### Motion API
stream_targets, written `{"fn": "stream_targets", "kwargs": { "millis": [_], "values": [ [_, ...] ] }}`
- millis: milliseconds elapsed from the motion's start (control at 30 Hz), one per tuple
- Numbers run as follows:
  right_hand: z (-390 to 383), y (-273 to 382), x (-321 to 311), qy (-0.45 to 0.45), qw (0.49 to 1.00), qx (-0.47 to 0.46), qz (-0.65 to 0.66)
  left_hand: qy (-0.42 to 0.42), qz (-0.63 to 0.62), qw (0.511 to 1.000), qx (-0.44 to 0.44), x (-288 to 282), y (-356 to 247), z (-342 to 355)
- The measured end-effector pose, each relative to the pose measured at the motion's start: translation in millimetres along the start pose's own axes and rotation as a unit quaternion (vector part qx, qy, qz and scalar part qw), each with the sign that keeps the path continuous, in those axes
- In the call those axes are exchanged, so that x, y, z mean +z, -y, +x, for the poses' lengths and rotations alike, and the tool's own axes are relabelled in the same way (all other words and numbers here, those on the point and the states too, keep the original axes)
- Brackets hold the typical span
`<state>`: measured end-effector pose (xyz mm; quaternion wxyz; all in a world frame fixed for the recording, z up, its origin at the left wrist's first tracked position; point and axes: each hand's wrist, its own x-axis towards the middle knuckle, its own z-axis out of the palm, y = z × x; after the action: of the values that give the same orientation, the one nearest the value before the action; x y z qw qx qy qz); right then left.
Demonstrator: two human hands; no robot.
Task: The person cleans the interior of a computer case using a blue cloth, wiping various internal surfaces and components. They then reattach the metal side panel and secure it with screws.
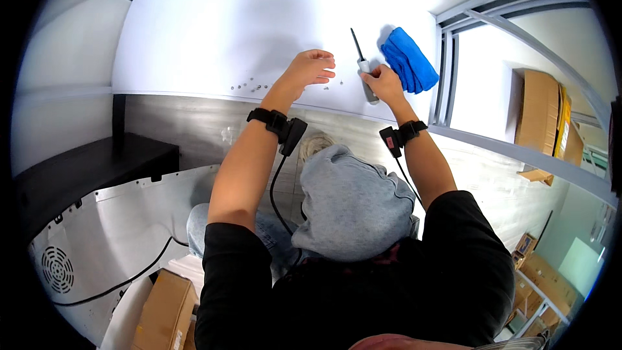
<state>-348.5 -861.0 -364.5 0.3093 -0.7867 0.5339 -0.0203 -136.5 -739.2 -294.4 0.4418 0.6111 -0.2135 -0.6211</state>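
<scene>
A screwdriver (364,65) with a grey handle and a thin dark shaft points away from me on the white table. My right hand (386,84) is closed around its handle, thumb and fingertips pinching the side. To the left, my left hand (310,69) hovers above the table with its fingers apart and slightly bent, and nothing shows in it. Several small metal pieces (251,85), perhaps screws or nuts, are scattered along the near edge left of that hand. One or two more (326,88) lie between my hands. Their exact kind is too small to tell.
A folded blue cloth (409,58) lies just right of my right hand on the white table (188,39). Grey metal rails (447,78) stand at the table's right end. A black bench (91,162) is at the left, and cardboard boxes (539,110) sit at the right.
</scene>
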Motion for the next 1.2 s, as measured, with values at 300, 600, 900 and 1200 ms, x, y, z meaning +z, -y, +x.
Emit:
{"fn": "stream_targets", "kwargs": {
  "millis": [300, 600, 900, 1200],
  "values": [
    [-0.1, 91.2, -29.4, 0.075, 0.951, -0.081, 0.29, -0.04, -0.05, 0.995, 0.073, -55.2, -10.8, -60.8],
    [-157.3, 381.7, -123.7, 0.33, 0.802, -0.298, 0.399, -0.22, -0.12, 0.899, 0.359, -91.6, -126.0, -333.5],
    [-274.1, 416.9, -125.3, 0.504, 0.703, -0.302, 0.401, -0.378, -0.168, 0.836, 0.36, -95.6, -116.7, -477.7],
    [-337.8, 407.0, -111.2, 0.388, 0.76, -0.273, 0.444, -0.351, -0.16, 0.866, 0.317, -101.6, -105.0, -517.7]
  ]
}}
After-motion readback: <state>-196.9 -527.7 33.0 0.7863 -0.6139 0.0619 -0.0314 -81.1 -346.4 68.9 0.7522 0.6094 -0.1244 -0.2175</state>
